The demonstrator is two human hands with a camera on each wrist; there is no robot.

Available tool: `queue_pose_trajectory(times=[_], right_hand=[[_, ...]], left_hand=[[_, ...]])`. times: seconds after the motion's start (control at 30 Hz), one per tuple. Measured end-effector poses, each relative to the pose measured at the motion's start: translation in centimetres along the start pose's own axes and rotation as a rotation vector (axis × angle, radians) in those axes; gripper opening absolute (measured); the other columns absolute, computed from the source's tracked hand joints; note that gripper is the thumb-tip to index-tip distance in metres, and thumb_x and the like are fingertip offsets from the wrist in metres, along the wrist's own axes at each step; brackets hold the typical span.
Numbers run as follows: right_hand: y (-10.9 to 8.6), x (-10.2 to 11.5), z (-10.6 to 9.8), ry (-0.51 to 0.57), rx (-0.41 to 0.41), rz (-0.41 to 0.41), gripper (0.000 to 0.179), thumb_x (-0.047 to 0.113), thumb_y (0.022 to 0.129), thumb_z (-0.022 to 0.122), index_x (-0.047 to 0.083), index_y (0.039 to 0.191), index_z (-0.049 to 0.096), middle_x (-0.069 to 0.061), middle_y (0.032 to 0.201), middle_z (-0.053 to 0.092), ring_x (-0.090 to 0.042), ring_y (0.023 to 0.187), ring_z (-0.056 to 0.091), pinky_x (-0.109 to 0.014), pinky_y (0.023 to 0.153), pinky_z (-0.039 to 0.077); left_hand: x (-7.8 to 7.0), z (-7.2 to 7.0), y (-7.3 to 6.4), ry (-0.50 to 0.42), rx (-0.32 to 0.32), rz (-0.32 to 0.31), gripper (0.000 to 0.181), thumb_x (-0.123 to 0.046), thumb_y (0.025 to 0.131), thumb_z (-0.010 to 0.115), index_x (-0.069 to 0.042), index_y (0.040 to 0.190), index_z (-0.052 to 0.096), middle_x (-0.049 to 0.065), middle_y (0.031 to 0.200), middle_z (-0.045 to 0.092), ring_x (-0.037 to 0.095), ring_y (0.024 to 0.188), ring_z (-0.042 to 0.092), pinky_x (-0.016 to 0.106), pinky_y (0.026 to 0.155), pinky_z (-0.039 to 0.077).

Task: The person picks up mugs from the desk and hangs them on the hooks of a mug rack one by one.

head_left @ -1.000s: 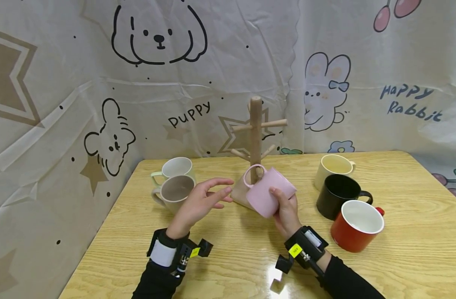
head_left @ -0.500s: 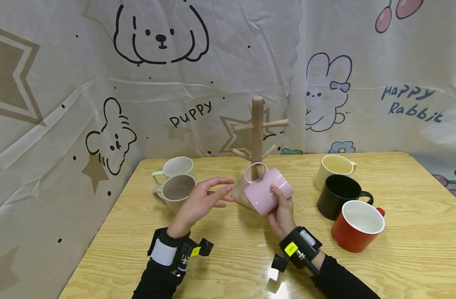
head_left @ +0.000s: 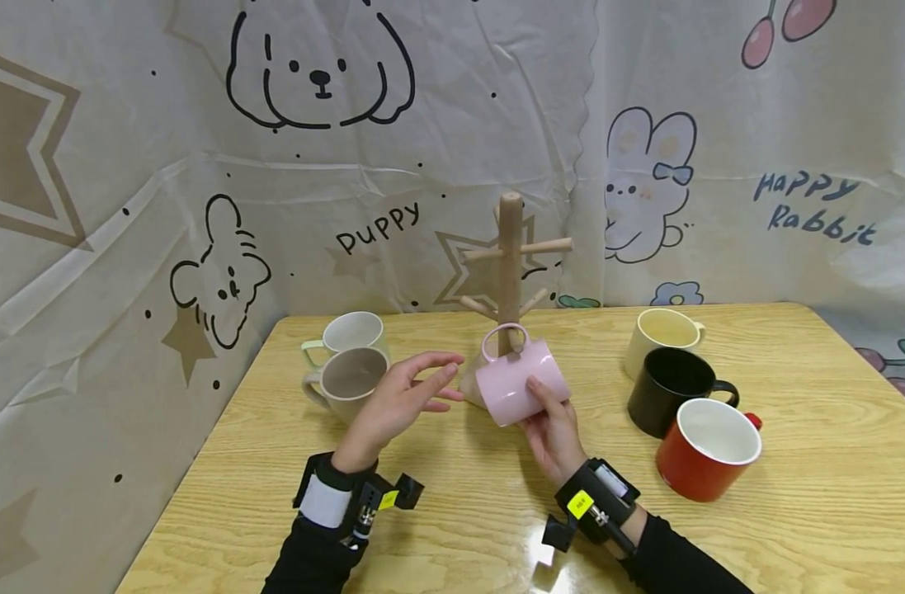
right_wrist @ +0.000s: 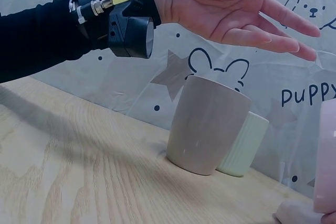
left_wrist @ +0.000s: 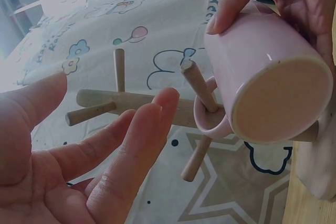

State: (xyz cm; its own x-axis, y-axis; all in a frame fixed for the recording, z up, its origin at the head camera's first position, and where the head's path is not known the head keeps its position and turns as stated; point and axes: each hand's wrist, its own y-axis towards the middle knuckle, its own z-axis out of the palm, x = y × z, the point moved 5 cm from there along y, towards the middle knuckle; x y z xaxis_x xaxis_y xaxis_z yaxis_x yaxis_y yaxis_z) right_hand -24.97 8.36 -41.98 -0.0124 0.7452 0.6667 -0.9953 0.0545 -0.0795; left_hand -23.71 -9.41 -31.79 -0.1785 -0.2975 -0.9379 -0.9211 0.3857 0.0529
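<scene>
My right hand [head_left: 554, 437] grips a pink mug [head_left: 522, 386], tilted on its side with its handle upward. The handle loop is at the post of a wooden mug tree [head_left: 510, 272]. In the left wrist view, a peg [left_wrist: 199, 85] overlaps the handle of the pink mug [left_wrist: 268, 77]; I cannot tell how far it passes through. My left hand [head_left: 400, 404] hovers left of the mug tree, fingers extended and holding nothing. A grey-beige mug [head_left: 346, 384] and a pale green-white mug [head_left: 353, 332] stand behind it.
On the right of the wooden table [head_left: 452, 528] stand a cream mug [head_left: 645, 351], a black mug [head_left: 663, 400] and a red mug [head_left: 697, 466]. A printed cloth [head_left: 452, 99] hangs behind the table.
My right hand has moved a little left with the pink mug, turning it so that its handle points more upward at the mug tree. The left hand stays almost still.
</scene>
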Motion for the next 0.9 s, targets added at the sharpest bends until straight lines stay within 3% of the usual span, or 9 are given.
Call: queue_pose_trajectory(times=[0.4,0.9], right_hand=[[0.19,-0.28,-0.59,-0.001,-0.023,0.028,0.030,0.002,0.089,0.050,0.011,0.116,0.039,0.000,0.109,0.049,-0.011,0.097,0.056,-0.028,0.080,0.050],[0.86,-0.33,-0.84,0.016,0.055,-0.032,0.046,-0.012,0.083,0.044,0.017,0.119,0.039,0.002,0.113,0.043,-0.010,0.106,0.048,-0.021,0.088,0.046]], left_hand=[[0.21,0.10,0.01,0.000,0.022,-0.014,0.044,-0.032,0.096,0.047,-0.002,0.129,0.049,0.018,0.135,0.047,0.029,0.097,0.065,0.035,0.082,0.054],[0.44,0.14,0.12,0.009,0.029,-0.001,0.046,-0.033,0.096,0.047,-0.001,0.129,0.049,0.019,0.134,0.048,0.029,0.097,0.065,0.035,0.082,0.054]])
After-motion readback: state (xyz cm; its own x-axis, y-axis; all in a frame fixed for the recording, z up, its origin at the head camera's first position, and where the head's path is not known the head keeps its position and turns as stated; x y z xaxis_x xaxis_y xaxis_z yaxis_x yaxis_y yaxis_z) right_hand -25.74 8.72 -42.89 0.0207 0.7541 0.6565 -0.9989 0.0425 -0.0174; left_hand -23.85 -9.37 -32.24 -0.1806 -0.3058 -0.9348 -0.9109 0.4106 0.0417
